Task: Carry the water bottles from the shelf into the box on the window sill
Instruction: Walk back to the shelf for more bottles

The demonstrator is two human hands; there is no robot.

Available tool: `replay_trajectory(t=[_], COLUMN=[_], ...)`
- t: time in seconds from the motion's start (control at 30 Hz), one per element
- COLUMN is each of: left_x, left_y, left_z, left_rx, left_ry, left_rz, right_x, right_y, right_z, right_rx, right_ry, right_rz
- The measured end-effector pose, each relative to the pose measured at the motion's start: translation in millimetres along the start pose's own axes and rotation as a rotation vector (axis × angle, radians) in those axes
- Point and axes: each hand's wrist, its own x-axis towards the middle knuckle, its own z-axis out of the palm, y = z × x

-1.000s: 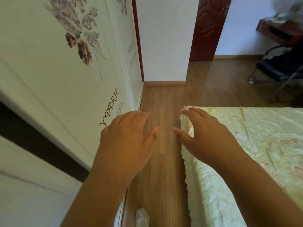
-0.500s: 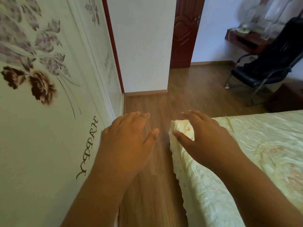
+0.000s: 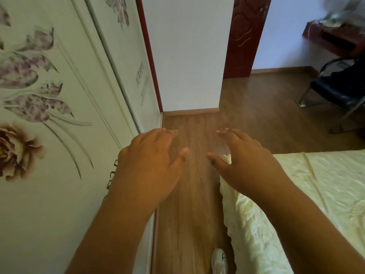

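Note:
No water bottle, shelf, box or window sill shows in the head view. My left hand (image 3: 152,161) is held out palm down over the wooden floor, fingers apart, holding nothing. My right hand (image 3: 243,161) is held out beside it, also palm down with spread fingers and nothing in it, above the corner of the bed. The two thumbs point toward each other with a small gap between them.
A white wardrobe with flower prints (image 3: 59,115) runs along the left. A bed with a pale yellow cover (image 3: 306,204) fills the right. A narrow strip of wooden floor (image 3: 189,214) leads to a white wall and dark red door (image 3: 245,36). A black chair (image 3: 339,88) stands far right.
The view has moved forward along the aisle and turned a little right. More of the doorway and chair shows. Both hands stay held out, empty, in the same pose.

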Motion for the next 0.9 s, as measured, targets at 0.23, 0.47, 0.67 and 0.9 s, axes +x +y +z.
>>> replay_trajectory(t=[0.23, 0.47, 0.67, 0.9], left_x=[82.8, 139.9, 202.3, 305.4], left_y=[50.4, 70.4, 85.8, 85.4], left_z=[-23.8, -9.9, -5.5, -0.3], left_rx=[0.027, 0.017, 0.003, 0.003], left_ry=[0.103, 0.063, 0.057, 0.011], left_rz=[-0.048, -0.047, -0.006, 0.069], right_x=[108.1, 176.4, 230.2, 302.7], right_y=[28.5, 51.5, 71.7, 76.1], right_z=[-33.9, -49.7, -58.5, -63.6], right_rx=[0.021, 0.023, -0.010, -0.050], right_ry=[0.021, -0.013, 0.023, 0.072], right_rz=[-0.101, -0.157, -0.102, -0.006])
